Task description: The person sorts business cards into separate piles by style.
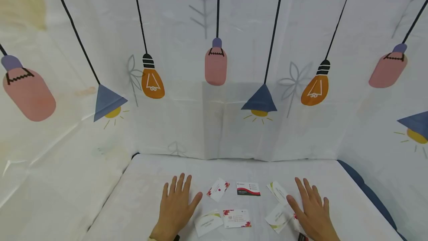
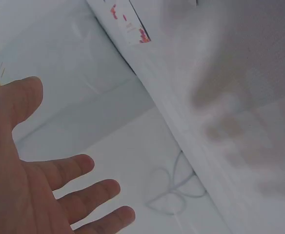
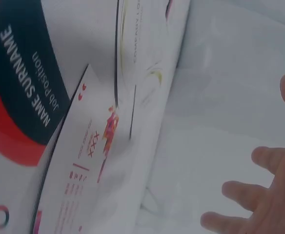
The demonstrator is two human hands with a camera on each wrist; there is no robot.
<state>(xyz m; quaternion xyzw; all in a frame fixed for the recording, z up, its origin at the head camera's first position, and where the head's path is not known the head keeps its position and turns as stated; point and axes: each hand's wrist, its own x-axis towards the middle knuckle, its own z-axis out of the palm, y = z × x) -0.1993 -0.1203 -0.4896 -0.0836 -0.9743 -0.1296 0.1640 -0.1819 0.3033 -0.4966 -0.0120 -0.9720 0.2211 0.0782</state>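
Both hands lie flat at the near edge of the white-covered table: left hand palm down, fingers straight and slightly spread, holding nothing; right hand likewise flat and spread, thumb side touching or just overlapping a green-swirl card. A red and black edge peeks out under the right wrist, too cropped to say if it's a card. Between the hands, nearest row: white card with green swirl just right of the left thumb, then a floral card with red corners beside it, the two close but I can't tell if they overlap. Farther row: tilted floral card, dark card with red wave, another green-swirl card angled near the right fingertips. Right wrist view shows cards close and blurred, a "NAME SURNAME" one among them. Beyond the table, a curtain backdrop printed with hanging bulbs and lamps. Risk, as a judgement: cards are thin and lie flat on soft cloth, so a pick with flat fingers could slide one under another or drag the cloth; the right palm could also scoot the card it touches off toward the near edge.
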